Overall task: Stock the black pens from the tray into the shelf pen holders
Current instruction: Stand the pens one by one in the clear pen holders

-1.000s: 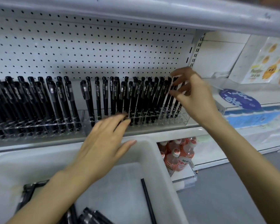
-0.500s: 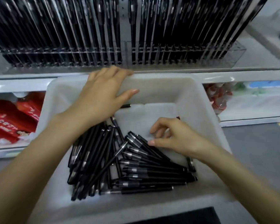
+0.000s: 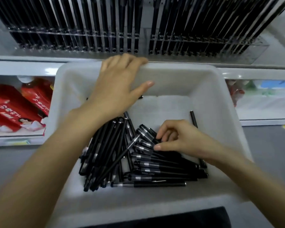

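A jumbled heap of black pens [image 3: 135, 158] lies in a white tray [image 3: 220, 102] below the shelf pen holders [image 3: 138, 38]. The right hand [image 3: 184, 140] curls fingertips onto one pen; the left hand [image 3: 120, 84], fingers spread, steadies the far rim. Crossed pens could snag and drag neighbours out.

The tray [image 3: 220, 102] looks like translucent white plastic, smooth with a soft, matt sheen on its walls. The black pens [image 3: 148, 168] lying in it appear to be plastic, mostly satin-dark, each with a clear, shinier band near one end (too blurred to say more). The shelf pen holders [image 3: 257, 46] seem to be clear glossy plastic, the shelf edge [image 3: 23, 65] beneath them a smooth, pale, slightly reflective surface, and the red packages [image 3: 15, 106] show a glossy printed wrap.
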Available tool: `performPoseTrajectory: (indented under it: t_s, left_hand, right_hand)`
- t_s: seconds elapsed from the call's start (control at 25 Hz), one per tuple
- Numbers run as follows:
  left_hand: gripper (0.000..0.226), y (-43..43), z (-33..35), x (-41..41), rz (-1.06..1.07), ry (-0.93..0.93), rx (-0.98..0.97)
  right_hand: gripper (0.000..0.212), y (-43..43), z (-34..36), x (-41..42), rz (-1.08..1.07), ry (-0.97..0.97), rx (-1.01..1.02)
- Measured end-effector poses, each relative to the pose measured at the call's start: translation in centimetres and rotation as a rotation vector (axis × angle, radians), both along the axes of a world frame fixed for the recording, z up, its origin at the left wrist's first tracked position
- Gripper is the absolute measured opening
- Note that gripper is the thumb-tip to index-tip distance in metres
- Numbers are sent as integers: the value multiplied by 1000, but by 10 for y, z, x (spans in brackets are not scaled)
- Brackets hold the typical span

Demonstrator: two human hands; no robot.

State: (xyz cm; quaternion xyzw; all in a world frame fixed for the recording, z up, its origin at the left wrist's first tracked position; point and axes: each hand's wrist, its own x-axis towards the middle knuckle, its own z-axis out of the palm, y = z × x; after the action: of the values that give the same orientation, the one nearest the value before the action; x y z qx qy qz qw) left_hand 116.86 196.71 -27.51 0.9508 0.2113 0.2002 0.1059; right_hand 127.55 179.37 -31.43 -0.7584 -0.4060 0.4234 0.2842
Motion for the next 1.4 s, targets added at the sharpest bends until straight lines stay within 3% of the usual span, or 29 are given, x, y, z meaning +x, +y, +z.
performPoseTrajectory:
  t_s: [0.52, 0.72, 0.88, 1.08, 1.16, 1.28, 1.4]
  left_hand:
    - [62, -2, -5, 2, 19, -25, 23]
    - [61, -2, -6, 4, 28, -36, 18]
    - [58, -3, -6, 5, 11, -65, 7]
    - [25, -13, 13, 7, -53, -430, -394]
    - [22, -25, 22, 13, -52, -517, -661]
    - [41, -51, 33, 27, -87, -337, -1177]
    - [42, -69, 39, 45, -230, -132, -1329]
  right_hand:
    - [22, 5, -1, -12, 225, -251, -81]
    - [18, 3, -2, -11, 263, -226, -82]
    - [12, 2, 3, -8, 215, -59, -7]
    - [6, 1, 38, 6, -67, 312, 398]
    - [22, -1, 56, 19, -172, 410, 540]
    - [40, -2, 79, 41, -243, 330, 720]
    - [42, 0, 98, 64, -289, 229, 859]
